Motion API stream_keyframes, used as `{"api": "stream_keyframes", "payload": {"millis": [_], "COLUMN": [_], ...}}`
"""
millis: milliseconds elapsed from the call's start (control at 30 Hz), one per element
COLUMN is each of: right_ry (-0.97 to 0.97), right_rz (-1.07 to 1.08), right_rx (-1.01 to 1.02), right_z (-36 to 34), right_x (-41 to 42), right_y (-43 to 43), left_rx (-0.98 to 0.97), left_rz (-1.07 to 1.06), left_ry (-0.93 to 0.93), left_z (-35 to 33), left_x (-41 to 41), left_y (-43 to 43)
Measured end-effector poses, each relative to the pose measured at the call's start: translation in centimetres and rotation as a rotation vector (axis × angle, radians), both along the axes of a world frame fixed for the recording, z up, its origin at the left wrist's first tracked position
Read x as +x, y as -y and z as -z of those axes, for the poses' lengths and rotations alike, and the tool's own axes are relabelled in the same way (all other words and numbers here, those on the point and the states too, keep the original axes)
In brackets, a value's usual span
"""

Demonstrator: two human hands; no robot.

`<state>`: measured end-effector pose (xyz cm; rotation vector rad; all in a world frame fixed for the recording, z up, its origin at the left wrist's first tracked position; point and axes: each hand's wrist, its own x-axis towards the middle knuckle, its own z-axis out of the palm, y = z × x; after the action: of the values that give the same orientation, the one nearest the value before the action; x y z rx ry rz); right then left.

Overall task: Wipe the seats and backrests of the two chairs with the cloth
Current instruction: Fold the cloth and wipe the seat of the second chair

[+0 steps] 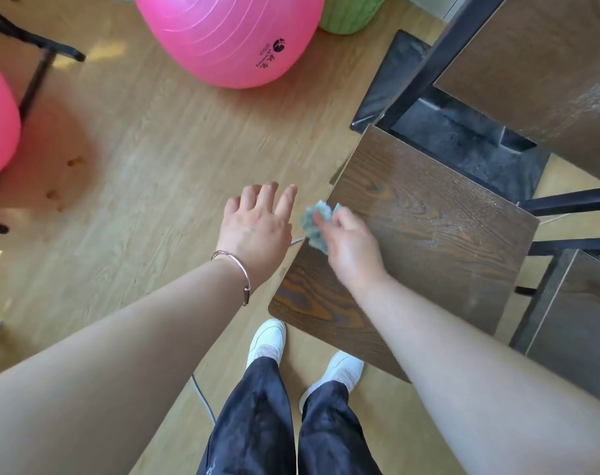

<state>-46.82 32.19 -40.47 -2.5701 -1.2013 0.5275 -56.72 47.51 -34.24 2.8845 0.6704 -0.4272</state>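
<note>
Teal cloth (315, 225), pinched in my right hand (351, 250), sits at the left edge of the dark wood seat (429, 241); my left hand (255, 228) hovers spread just beside it. Wiping seems barely begun: backrests and the other chair remain.

Bare floor (137, 159) is lying open toward ten o'clock. A pink ball (230, 36) is blocking twelve; a dark table (531, 63) is crowding two.

Bare arms, bangle (235, 270) on L wrist — dark trousers (257, 423), white shoes (267, 339)
</note>
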Motion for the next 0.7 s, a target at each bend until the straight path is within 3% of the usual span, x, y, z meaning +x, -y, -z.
{"api": "stream_keyframes", "payload": {"millis": [200, 267, 433, 533, 700], "right_ry": [-0.179, -0.136, -0.175, 0.064, 0.058], "right_rz": [-0.096, -0.178, -0.367, -0.184, 0.384], "right_rx": [0.059, 0.085, 0.038, 0.026, 0.107], "right_z": [-0.5, 0.0, -1.8, -3.1, -4.0], "right_x": [-8.9, -10.8, -9.7, -1.5, 13.5], "right_y": [4.4, 5.8, 6.5, 5.0, 2.7], "left_rx": [0.034, 0.027, 0.029, 0.005, 0.004], "left_rz": [-0.028, -0.024, -0.073, -0.106, -0.098], "left_ry": [-0.002, 0.002, 0.009, 0.028, 0.053], "left_z": [-0.6, -0.7, -0.9, -0.7, -0.1], "left_x": [-0.2, -0.2, 0.3, 1.5, 3.8], "left_y": [0.4, 0.7, 1.0, 1.2, 2.1]}}
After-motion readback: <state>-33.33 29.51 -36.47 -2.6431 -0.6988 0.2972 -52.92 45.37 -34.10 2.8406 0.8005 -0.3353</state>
